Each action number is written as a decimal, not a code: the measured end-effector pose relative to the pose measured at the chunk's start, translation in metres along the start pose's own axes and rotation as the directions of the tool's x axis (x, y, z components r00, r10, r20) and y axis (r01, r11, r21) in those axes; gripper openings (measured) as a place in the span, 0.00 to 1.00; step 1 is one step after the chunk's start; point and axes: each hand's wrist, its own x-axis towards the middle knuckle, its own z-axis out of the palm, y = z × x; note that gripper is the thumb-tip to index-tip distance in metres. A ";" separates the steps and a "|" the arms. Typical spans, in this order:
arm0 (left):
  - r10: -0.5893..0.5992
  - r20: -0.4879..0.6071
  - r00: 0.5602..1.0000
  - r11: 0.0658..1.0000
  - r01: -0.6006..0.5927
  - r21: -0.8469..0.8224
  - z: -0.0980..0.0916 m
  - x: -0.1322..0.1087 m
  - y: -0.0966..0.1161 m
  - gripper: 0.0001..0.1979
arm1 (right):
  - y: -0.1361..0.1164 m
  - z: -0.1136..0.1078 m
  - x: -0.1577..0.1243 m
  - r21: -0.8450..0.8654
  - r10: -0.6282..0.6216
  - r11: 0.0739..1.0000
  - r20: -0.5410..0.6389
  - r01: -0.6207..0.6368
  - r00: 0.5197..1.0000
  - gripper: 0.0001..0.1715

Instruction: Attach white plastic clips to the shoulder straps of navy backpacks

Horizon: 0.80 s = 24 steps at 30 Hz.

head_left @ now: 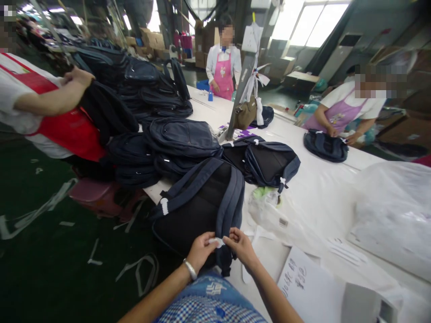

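A dark navy backpack lies with its black back panel and padded straps facing up at the table's near edge. At the lower end of its right strap, my left hand pinches one end of a small white paper strip. My right hand closes its fingers at the other end of that strip, against the strap. Around the opposite strap sits a similar white strip. Below the right strap, a dark webbing end and buckle hang towards my apron.
More backpacks are piled behind and to the left. Plastic bags, a handwritten sheet and loose white strips lie on the right of the white table. Co-workers stand around it; one in a red apron handles a bag.
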 end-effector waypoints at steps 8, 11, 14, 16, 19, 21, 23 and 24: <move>0.590 -0.276 0.759 0.645 -0.237 0.726 -0.141 0.005 0.078 0.18 | -0.053 0.046 -0.017 -0.342 -0.194 0.934 -0.250 0.101 0.949 0.22; 0.575 -0.236 0.783 0.516 -0.124 0.848 -0.199 0.026 0.097 0.23 | -0.055 0.106 0.004 -0.079 -0.065 0.994 0.081 0.072 0.995 0.21; 0.380 -0.188 0.905 0.596 -0.084 0.798 -0.214 0.036 0.106 0.22 | -0.049 0.155 0.029 -0.030 -0.091 0.995 0.102 0.094 0.991 0.19; 0.286 -0.113 0.952 0.700 -0.126 0.703 -0.204 0.032 0.108 0.19 | -0.050 0.172 0.039 -0.148 -0.199 0.969 0.017 0.199 0.980 0.17; 0.250 0.006 0.968 0.821 -0.215 0.529 -0.180 0.020 0.106 0.18 | -0.057 0.178 0.043 -0.394 -0.338 0.870 -0.038 0.296 0.941 0.15; 0.262 0.016 0.965 0.849 -0.238 0.472 -0.168 0.015 0.102 0.19 | -0.060 0.177 0.044 -0.494 -0.339 0.826 -0.053 0.270 0.939 0.13; 0.281 -0.009 0.960 0.843 -0.242 0.481 -0.161 0.013 0.099 0.21 | -0.058 0.177 0.045 -0.537 -0.307 0.816 -0.088 0.215 0.948 0.12; 0.297 -0.015 0.955 0.819 -0.247 0.518 -0.160 0.012 0.097 0.22 | -0.055 0.178 0.046 -0.542 -0.288 0.819 -0.108 0.186 0.952 0.12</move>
